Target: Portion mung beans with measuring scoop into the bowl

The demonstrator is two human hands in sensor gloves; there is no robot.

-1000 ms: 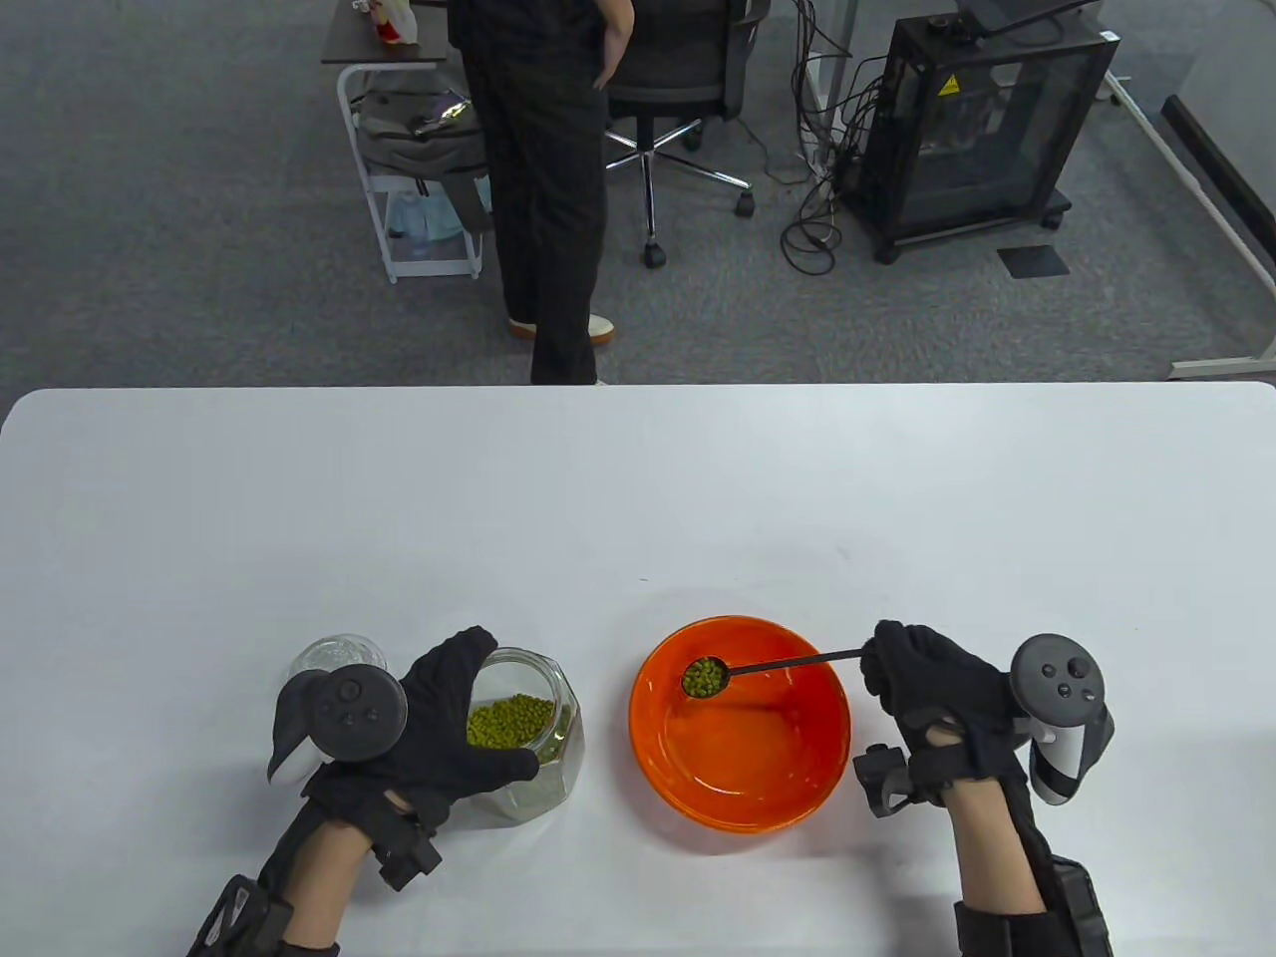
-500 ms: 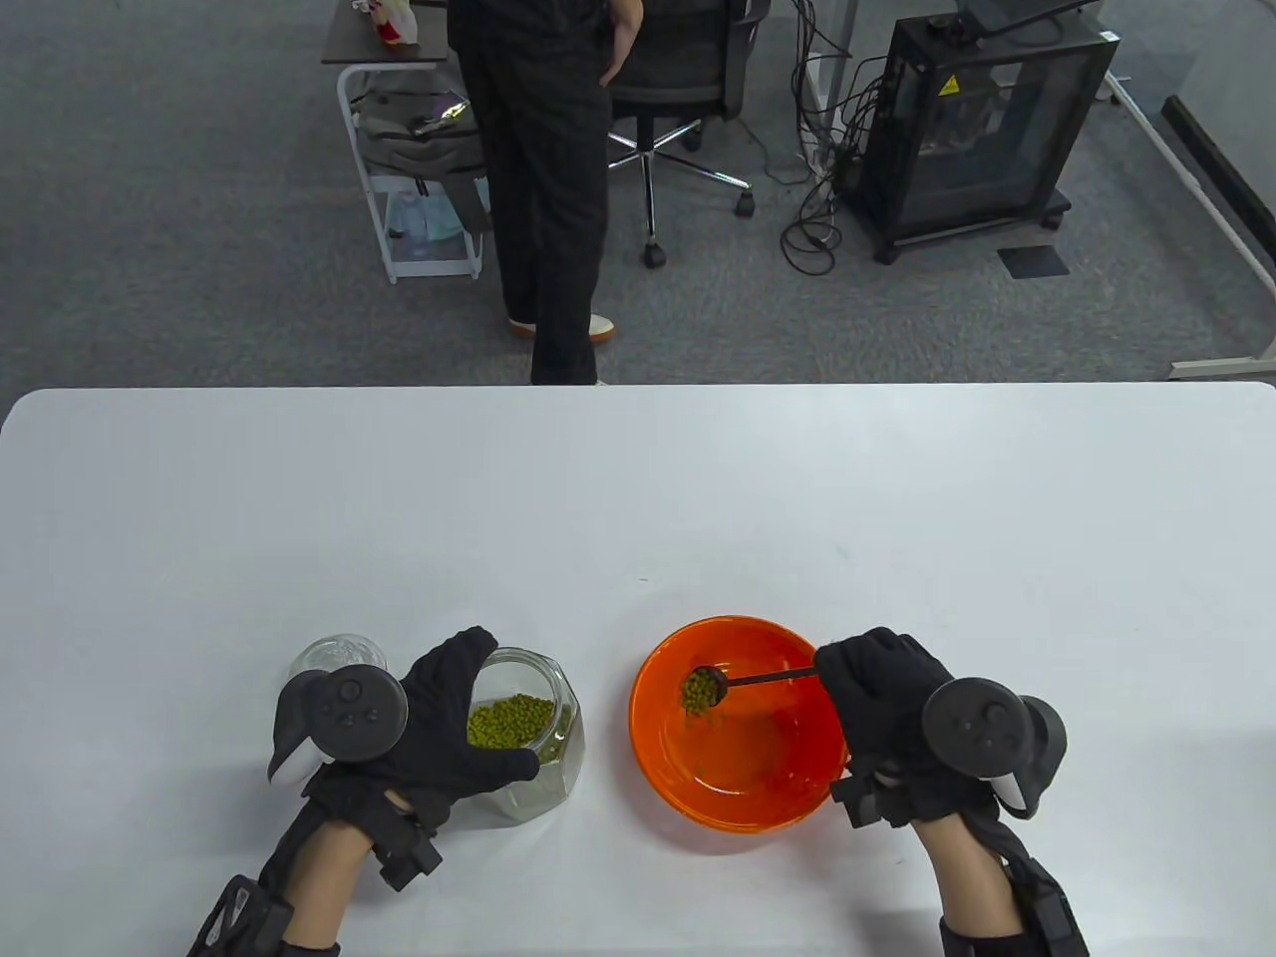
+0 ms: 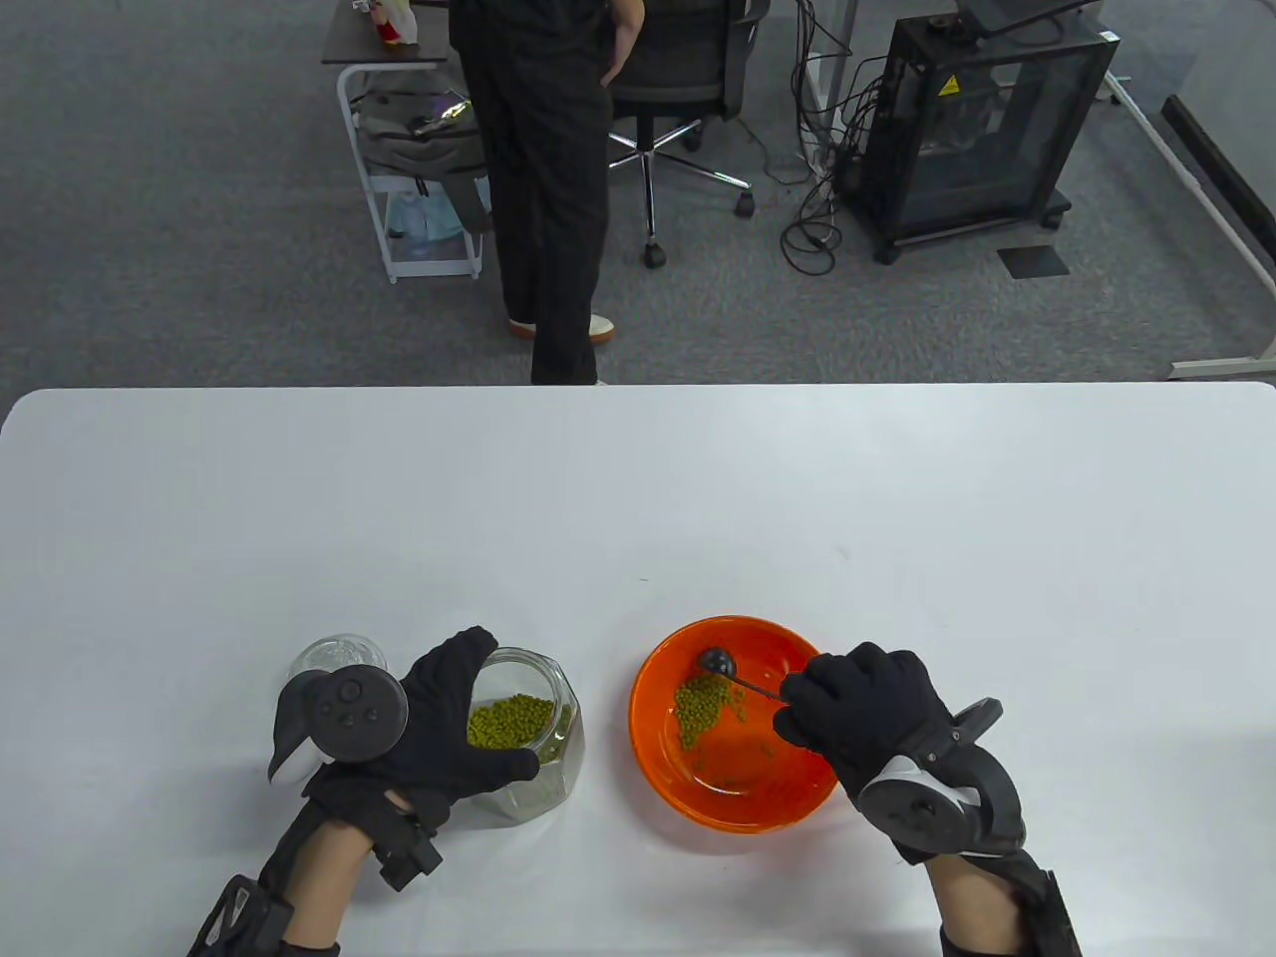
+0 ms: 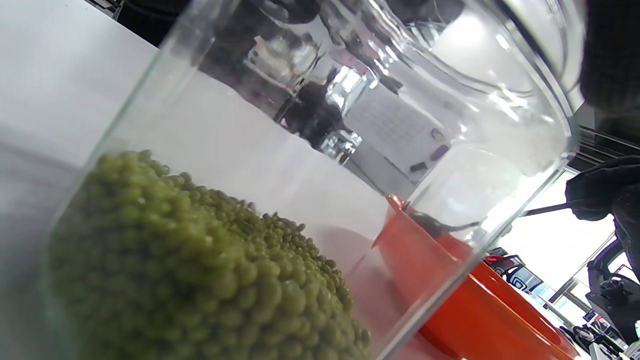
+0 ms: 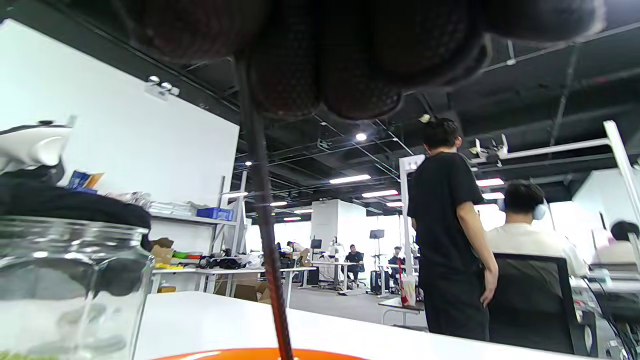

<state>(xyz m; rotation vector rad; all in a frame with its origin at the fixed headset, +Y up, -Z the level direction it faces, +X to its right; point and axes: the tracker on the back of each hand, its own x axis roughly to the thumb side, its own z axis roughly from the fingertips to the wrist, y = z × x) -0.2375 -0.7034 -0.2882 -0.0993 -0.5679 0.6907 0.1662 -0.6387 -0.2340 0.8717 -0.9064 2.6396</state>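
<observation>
While beans are lying in the bowl:
Right hand (image 3: 865, 701): gripping the scoop (image 3: 718, 662) handle, cup turned over the orange bowl (image 3: 658, 768).
Left hand (image 3: 439, 720): clasping the bean jar (image 3: 543, 743).
Mung beans (image 3: 706, 704): lying heaped in the bowl on the counter (image 3: 638, 498).

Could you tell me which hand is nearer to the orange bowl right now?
Right. The right hand hovers over the orange bowl's near-right rim, holding the scoop; the left hand grips the jar beside it.

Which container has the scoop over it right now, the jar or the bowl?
The orange bowl: the scoop, held by the right hand, sits upturned over it. The glass jar is gripped by the left hand.
</observation>
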